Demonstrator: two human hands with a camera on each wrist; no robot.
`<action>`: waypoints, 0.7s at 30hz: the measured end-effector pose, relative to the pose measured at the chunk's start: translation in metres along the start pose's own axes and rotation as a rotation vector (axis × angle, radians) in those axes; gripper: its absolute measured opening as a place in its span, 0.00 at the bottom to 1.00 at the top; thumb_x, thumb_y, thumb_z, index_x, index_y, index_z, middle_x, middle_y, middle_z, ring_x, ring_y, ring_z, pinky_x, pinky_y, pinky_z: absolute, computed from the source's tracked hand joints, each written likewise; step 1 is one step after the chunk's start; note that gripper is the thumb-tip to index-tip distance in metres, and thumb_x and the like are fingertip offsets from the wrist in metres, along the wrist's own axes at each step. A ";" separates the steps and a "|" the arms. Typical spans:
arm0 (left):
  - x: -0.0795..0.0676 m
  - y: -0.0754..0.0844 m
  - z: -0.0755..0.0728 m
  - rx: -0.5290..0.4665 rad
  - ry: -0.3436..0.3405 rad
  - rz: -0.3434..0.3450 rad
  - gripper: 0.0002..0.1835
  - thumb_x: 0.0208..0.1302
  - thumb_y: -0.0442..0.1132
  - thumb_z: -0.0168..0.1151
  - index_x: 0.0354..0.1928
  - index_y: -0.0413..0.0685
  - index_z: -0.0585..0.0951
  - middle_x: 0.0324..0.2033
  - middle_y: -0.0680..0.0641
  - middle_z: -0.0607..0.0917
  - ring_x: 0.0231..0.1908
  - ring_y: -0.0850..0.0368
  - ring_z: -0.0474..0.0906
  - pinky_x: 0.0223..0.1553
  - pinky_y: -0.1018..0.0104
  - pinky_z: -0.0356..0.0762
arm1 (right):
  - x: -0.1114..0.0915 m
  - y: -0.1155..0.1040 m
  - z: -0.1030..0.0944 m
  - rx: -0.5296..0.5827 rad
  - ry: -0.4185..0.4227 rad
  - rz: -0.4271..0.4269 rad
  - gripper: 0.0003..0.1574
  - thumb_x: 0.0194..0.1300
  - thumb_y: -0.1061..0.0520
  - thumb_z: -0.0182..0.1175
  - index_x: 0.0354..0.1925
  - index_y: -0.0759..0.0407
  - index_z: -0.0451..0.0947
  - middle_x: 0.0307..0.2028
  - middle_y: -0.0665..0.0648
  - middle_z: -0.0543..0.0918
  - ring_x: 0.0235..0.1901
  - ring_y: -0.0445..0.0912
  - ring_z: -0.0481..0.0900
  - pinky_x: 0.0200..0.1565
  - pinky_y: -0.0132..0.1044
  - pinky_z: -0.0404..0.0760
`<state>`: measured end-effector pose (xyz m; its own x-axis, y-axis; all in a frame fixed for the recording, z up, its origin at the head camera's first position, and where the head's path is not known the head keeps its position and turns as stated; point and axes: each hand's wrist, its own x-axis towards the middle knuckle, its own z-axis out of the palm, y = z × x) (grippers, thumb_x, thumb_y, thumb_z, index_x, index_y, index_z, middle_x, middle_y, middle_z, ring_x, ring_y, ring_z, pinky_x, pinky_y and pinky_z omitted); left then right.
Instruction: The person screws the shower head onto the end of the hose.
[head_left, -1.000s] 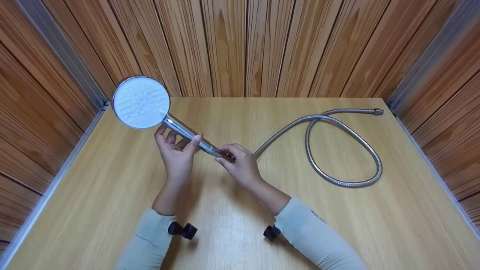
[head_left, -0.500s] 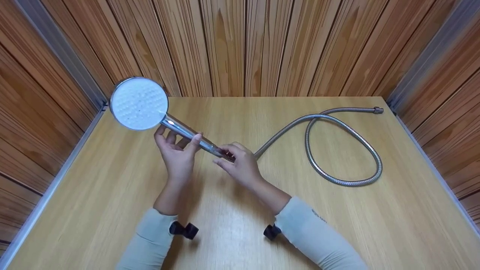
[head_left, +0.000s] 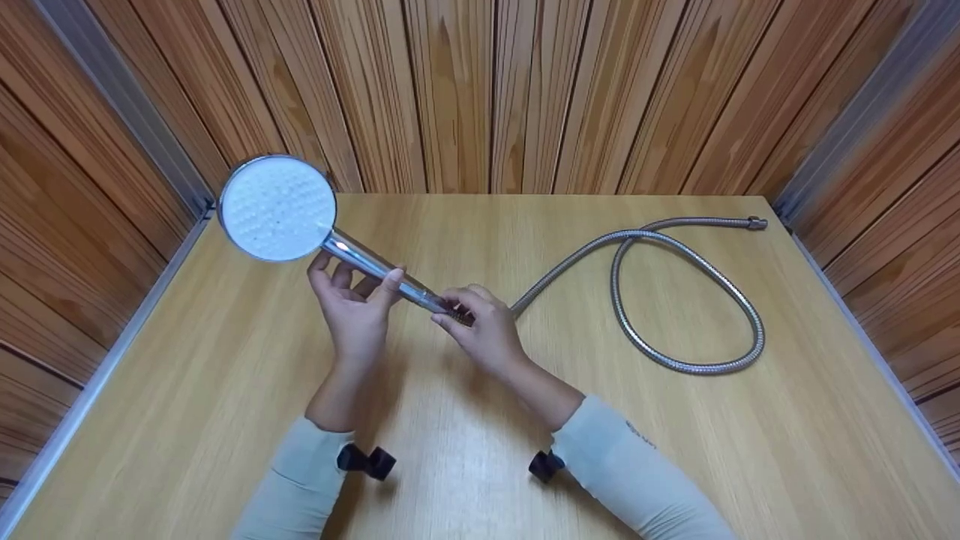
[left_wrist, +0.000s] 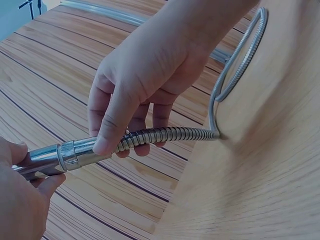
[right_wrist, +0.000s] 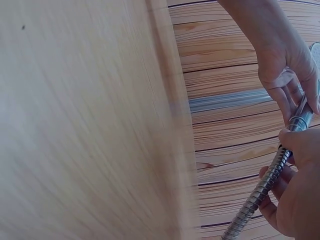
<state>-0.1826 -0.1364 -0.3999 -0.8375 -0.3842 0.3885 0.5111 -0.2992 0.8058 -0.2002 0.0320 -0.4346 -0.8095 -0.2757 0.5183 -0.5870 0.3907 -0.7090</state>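
Observation:
A chrome hand shower with a round white spray face is tilted above the table, its face turned up at the far left. My left hand holds its handle between thumb and fingers. At the handle's lower end, my right hand pinches the metal end fitting of a ribbed shower hose. In the left wrist view the fitting sits in line against the handle's end, and the hose bends away past the right fingers. The right wrist view shows the hose running under my right hand.
The hose loops over itself on the right of the wooden table. Its other end, with a metal nut, lies near the back right corner. Wood-panelled walls stand at the back and both sides. A black wrist camera is on each sleeve.
The shower's round face has shifted slightly left and down. My right thumb and fingers move a little at the fitting. The hose loop lies as before.

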 end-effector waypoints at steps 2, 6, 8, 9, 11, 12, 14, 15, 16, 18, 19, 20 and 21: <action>0.000 0.000 -0.001 0.001 -0.004 0.003 0.44 0.56 0.23 0.67 0.66 0.51 0.51 0.54 0.37 0.73 0.47 0.28 0.77 0.46 0.49 0.83 | 0.000 0.001 -0.001 0.005 -0.016 0.006 0.15 0.61 0.54 0.69 0.45 0.59 0.84 0.36 0.53 0.81 0.31 0.42 0.79 0.32 0.30 0.82; 0.000 0.001 -0.001 0.014 -0.009 0.008 0.44 0.56 0.23 0.67 0.66 0.51 0.52 0.53 0.37 0.73 0.46 0.32 0.79 0.46 0.49 0.83 | 0.000 0.002 -0.001 0.006 -0.041 0.014 0.17 0.63 0.53 0.67 0.47 0.60 0.84 0.36 0.53 0.82 0.32 0.42 0.79 0.33 0.31 0.82; 0.000 0.001 -0.001 0.018 -0.011 0.008 0.44 0.57 0.23 0.67 0.67 0.51 0.51 0.53 0.37 0.73 0.46 0.33 0.80 0.46 0.49 0.83 | 0.000 0.001 -0.001 0.002 -0.043 0.014 0.17 0.63 0.53 0.67 0.48 0.60 0.83 0.36 0.54 0.82 0.32 0.42 0.79 0.33 0.31 0.82; 0.000 0.002 -0.001 0.019 -0.012 0.007 0.44 0.57 0.23 0.67 0.67 0.51 0.51 0.53 0.37 0.73 0.46 0.33 0.80 0.46 0.49 0.83 | 0.000 0.001 -0.001 0.004 -0.041 0.011 0.18 0.62 0.54 0.68 0.48 0.61 0.83 0.36 0.54 0.82 0.32 0.43 0.79 0.33 0.31 0.82; 0.000 0.002 -0.001 0.022 -0.013 0.003 0.44 0.57 0.24 0.68 0.67 0.52 0.51 0.53 0.37 0.73 0.46 0.33 0.80 0.46 0.49 0.83 | 0.000 0.001 -0.001 0.008 -0.032 0.010 0.20 0.58 0.55 0.71 0.48 0.61 0.81 0.35 0.53 0.82 0.31 0.42 0.79 0.32 0.32 0.82; 0.000 0.002 -0.001 0.024 -0.012 0.000 0.44 0.57 0.24 0.68 0.67 0.52 0.51 0.53 0.38 0.73 0.46 0.33 0.80 0.46 0.50 0.83 | 0.000 0.000 -0.001 0.010 -0.026 0.011 0.20 0.56 0.56 0.73 0.47 0.61 0.81 0.34 0.53 0.82 0.31 0.42 0.79 0.32 0.32 0.82; 0.000 0.002 0.000 0.023 -0.011 -0.001 0.44 0.57 0.24 0.68 0.67 0.52 0.51 0.53 0.38 0.73 0.46 0.32 0.79 0.46 0.49 0.83 | 0.000 0.000 -0.001 0.016 -0.015 0.015 0.21 0.53 0.58 0.75 0.43 0.61 0.80 0.33 0.52 0.81 0.30 0.42 0.79 0.31 0.32 0.82; 0.000 0.003 0.000 0.023 -0.010 0.001 0.44 0.57 0.24 0.68 0.67 0.52 0.51 0.53 0.38 0.73 0.46 0.33 0.80 0.46 0.49 0.83 | 0.001 0.000 0.000 0.017 -0.008 0.016 0.21 0.51 0.58 0.76 0.41 0.61 0.79 0.32 0.52 0.81 0.30 0.41 0.78 0.31 0.32 0.81; -0.001 0.003 0.000 0.023 -0.010 0.003 0.44 0.57 0.24 0.68 0.66 0.51 0.51 0.53 0.38 0.73 0.46 0.34 0.80 0.46 0.49 0.83 | 0.001 -0.001 0.000 0.016 -0.001 0.019 0.20 0.50 0.59 0.76 0.40 0.61 0.79 0.32 0.52 0.81 0.29 0.41 0.78 0.30 0.31 0.81; -0.001 0.002 0.000 0.023 -0.010 0.011 0.44 0.56 0.23 0.67 0.66 0.50 0.51 0.52 0.38 0.73 0.45 0.36 0.81 0.46 0.49 0.83 | 0.001 -0.001 0.001 0.008 0.010 0.020 0.18 0.51 0.60 0.76 0.37 0.61 0.78 0.31 0.52 0.81 0.29 0.41 0.78 0.29 0.30 0.80; -0.001 0.002 0.000 0.021 -0.011 0.016 0.44 0.56 0.23 0.67 0.66 0.50 0.51 0.51 0.37 0.73 0.45 0.37 0.81 0.46 0.49 0.83 | 0.001 -0.001 0.001 0.004 0.014 0.018 0.17 0.52 0.60 0.75 0.37 0.61 0.78 0.31 0.52 0.81 0.29 0.40 0.78 0.29 0.30 0.80; 0.000 0.002 0.000 0.020 -0.014 0.020 0.44 0.56 0.22 0.67 0.66 0.49 0.51 0.51 0.37 0.73 0.44 0.37 0.81 0.47 0.49 0.83 | 0.001 -0.002 0.001 0.005 0.018 0.013 0.16 0.52 0.60 0.75 0.37 0.62 0.78 0.31 0.53 0.82 0.29 0.41 0.78 0.29 0.30 0.81; 0.000 0.003 -0.001 0.026 -0.015 0.021 0.44 0.56 0.23 0.67 0.66 0.50 0.51 0.51 0.37 0.73 0.44 0.37 0.81 0.46 0.49 0.83 | 0.001 -0.002 0.001 0.004 0.020 0.009 0.15 0.53 0.60 0.74 0.37 0.62 0.79 0.32 0.53 0.82 0.29 0.41 0.78 0.29 0.30 0.81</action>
<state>-0.1810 -0.1378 -0.3983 -0.8294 -0.3771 0.4122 0.5239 -0.2684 0.8084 -0.2000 0.0299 -0.4336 -0.8144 -0.2545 0.5216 -0.5800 0.3898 -0.7153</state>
